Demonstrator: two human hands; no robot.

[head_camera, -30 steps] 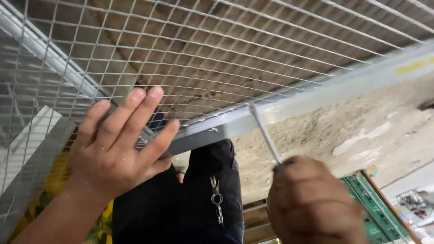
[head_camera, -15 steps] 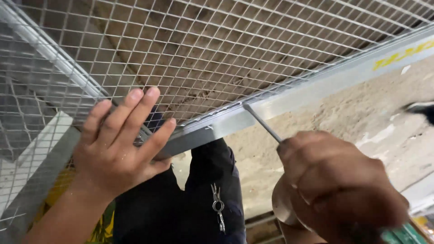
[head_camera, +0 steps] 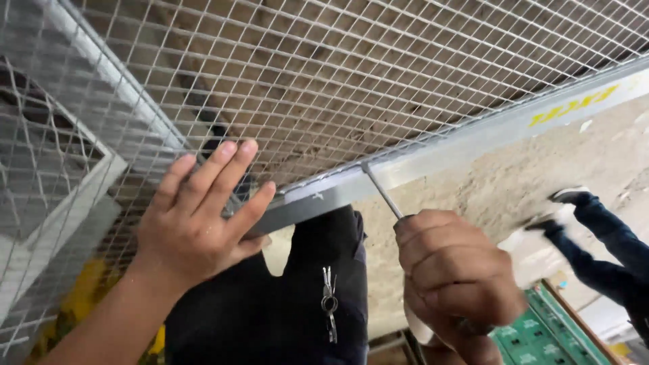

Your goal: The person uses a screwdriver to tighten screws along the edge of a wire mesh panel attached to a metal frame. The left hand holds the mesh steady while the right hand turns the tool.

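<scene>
Pressing left hand (head_camera: 196,216), fingers spread flat, against wire mesh panel (head_camera: 338,81) at its metal frame rail (head_camera: 433,152). Gripping screwdriver (head_camera: 382,192) in fisted right hand (head_camera: 454,277), tip touching rail's underside. Standing nearby: 1 other person's legs (head_camera: 602,236).

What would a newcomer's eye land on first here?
First the wire mesh panel filling the top of the view, edged by a grey metal frame. Next the left hand, spread flat against the mesh at the frame's corner. Then the right hand, fisted round a tool whose thin metal shaft meets the frame's lower edge.
</scene>
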